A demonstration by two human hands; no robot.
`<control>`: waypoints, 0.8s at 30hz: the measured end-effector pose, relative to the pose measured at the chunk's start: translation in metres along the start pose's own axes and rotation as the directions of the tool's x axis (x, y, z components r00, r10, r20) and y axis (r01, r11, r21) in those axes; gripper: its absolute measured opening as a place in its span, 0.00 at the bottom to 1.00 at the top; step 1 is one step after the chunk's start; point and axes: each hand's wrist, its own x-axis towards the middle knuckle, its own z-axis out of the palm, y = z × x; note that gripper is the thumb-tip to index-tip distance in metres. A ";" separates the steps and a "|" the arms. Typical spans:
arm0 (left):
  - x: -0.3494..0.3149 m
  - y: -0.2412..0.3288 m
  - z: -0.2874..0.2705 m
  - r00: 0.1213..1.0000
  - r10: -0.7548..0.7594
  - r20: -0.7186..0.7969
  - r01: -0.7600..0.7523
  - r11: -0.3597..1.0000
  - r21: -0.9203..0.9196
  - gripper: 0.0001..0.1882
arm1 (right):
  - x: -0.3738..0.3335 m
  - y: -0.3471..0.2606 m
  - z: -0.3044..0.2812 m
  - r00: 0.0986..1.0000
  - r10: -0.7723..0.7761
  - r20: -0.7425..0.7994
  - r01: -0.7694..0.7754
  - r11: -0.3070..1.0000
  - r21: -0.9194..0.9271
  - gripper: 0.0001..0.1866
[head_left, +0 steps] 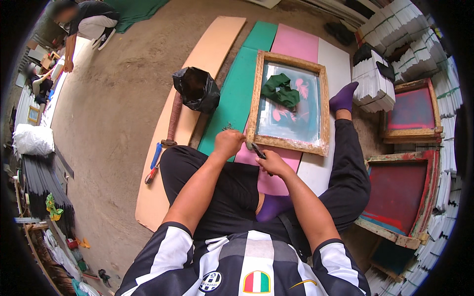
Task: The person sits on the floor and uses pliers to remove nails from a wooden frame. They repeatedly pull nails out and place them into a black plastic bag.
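Right fingers (269, 161) clasp a tool (257, 150), left fingers' (235, 136) grip and black bag's (207, 97) contents unclear.

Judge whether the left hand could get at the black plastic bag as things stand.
Probably yes: no obstacle shows between the left hand and the black plastic bag, though it looks busy near a corner of the wooden screen frame.

Cloth (280, 90) on framed screen (308, 114), bag (207, 99) to its left
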 end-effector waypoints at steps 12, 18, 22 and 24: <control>0.012 -0.005 -0.020 0.823 -0.527 0.211 0.511 0.850 0.130 0.15 | 0.007 -0.032 -0.021 0.999 0.045 -0.022 -0.050 0.913 -0.405 0.22; 0.013 -0.009 -0.013 0.826 -0.528 0.196 0.522 0.848 0.085 0.17 | 0.016 -0.039 -0.019 0.996 0.084 -0.027 -0.086 0.833 -0.547 0.24; 0.013 -0.007 -0.011 0.832 -0.514 0.207 0.516 0.855 0.048 0.18 | 0.011 -0.055 -0.020 0.985 0.171 -0.019 -0.151 0.806 -0.573 0.21; 0.015 -0.002 -0.015 0.832 -0.511 0.219 0.516 0.856 0.037 0.18 | 0.009 -0.058 -0.021 0.982 0.191 -0.010 -0.162 0.806 -0.569 0.20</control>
